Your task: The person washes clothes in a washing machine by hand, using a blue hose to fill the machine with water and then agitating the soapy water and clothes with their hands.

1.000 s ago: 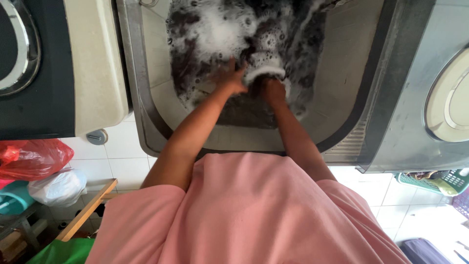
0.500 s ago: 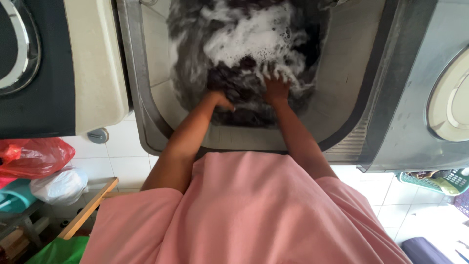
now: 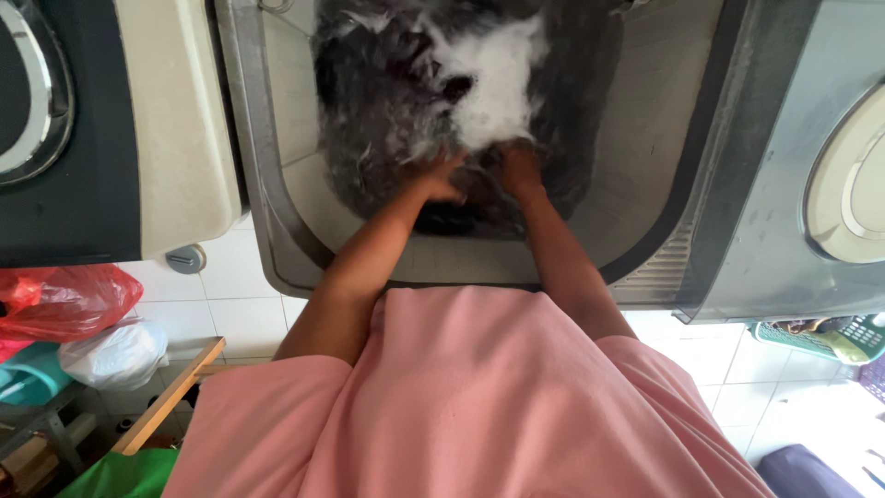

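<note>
A dark wet cloth (image 3: 387,101) covered in white soap foam (image 3: 498,78) lies in a grey tiled wash basin (image 3: 645,138). My left hand (image 3: 435,177) presses on the near part of the cloth, fingers spread and blurred. Beside it my right hand (image 3: 519,171) is closed on a fold of the same cloth, its fingers sunk in the fabric and suds. Both forearms reach into the basin from my pink shirt (image 3: 479,397).
A washing machine (image 3: 92,120) stands left of the basin and another machine with a round lid (image 3: 843,184) on the right. On the floor at left lie a red plastic bag (image 3: 64,300), a white bag (image 3: 106,355) and a wooden frame (image 3: 171,397). A green basket (image 3: 816,339) sits at right.
Both hands have kept rubbing the cloth, sliding it back and forth. The foam patch has shrunk and moved further away, and the left hand went from fingers spread to bunched and back to spread.
</note>
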